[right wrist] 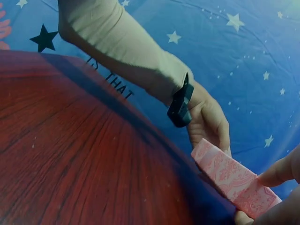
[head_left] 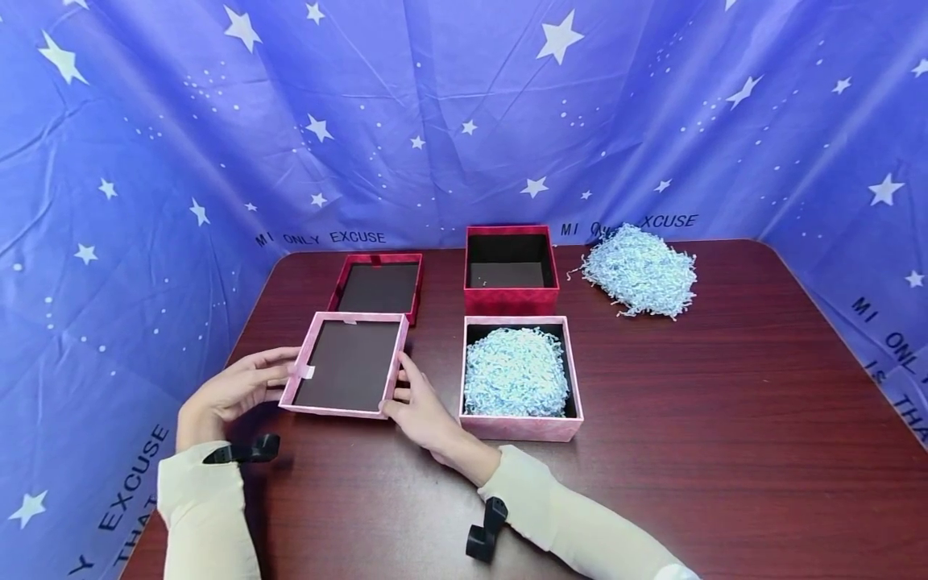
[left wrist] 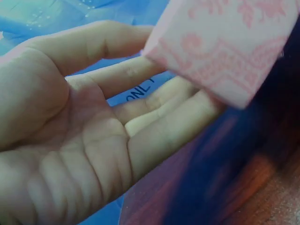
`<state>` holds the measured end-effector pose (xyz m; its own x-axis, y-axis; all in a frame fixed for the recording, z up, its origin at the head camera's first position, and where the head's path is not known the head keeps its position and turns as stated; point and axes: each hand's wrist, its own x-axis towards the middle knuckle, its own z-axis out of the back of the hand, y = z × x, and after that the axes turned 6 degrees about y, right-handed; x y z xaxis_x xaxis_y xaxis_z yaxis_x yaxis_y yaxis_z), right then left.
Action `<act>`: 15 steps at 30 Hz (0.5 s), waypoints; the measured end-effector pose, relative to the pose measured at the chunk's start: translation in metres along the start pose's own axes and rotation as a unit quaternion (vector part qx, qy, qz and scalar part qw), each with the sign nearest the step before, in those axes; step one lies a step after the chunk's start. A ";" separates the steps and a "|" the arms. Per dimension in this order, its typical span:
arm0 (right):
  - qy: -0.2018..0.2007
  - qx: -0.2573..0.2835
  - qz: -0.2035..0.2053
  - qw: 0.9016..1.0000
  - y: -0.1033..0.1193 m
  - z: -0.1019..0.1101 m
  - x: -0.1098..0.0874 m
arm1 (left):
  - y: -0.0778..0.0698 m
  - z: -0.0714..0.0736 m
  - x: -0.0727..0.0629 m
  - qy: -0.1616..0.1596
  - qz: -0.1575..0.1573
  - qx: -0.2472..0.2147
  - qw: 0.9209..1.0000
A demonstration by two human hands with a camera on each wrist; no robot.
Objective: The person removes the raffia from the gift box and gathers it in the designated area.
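Note:
A pink patterned box lid [head_left: 344, 366], hollow side up with a dark inside, is raised over the table's left part. My right hand [head_left: 424, 411] pinches its right edge. My left hand [head_left: 232, 395] is at the lid's left edge. In the left wrist view its fingers [left wrist: 164, 133] stretch out, fairly straight, against the lid's corner [left wrist: 225, 56]. The right wrist view shows the lid's patterned side [right wrist: 234, 180] between digits of the right hand [right wrist: 281, 187]. Right of the lid stands a pink box [head_left: 522, 428], filled with pale blue shredded paper [head_left: 516, 372].
Behind the pink lid lies a red lid [head_left: 419, 294], partly covered by it. A red box [head_left: 511, 302] with a few paper bits inside stands behind the pink box. A heap of blue shredded paper [head_left: 641, 272] lies at the back right. Starry blue cloth [head_left: 435, 121] surrounds the table [head_left: 689, 419].

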<state>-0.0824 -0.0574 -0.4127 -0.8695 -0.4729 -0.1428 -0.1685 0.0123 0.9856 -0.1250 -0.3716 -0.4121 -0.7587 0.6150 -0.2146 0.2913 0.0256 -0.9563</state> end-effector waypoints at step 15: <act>-0.002 -0.012 -0.016 1.000 -0.023 0.004 0.016 | 0.002 -0.008 0.008 -0.113 0.107 0.110 0.982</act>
<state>-0.0939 -0.0618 -0.4375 -0.8662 -0.4685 -0.1737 -0.1839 -0.0243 0.9826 -0.1257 -0.3607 -0.4137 -0.8112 0.3956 -0.4307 0.3446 -0.2718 -0.8986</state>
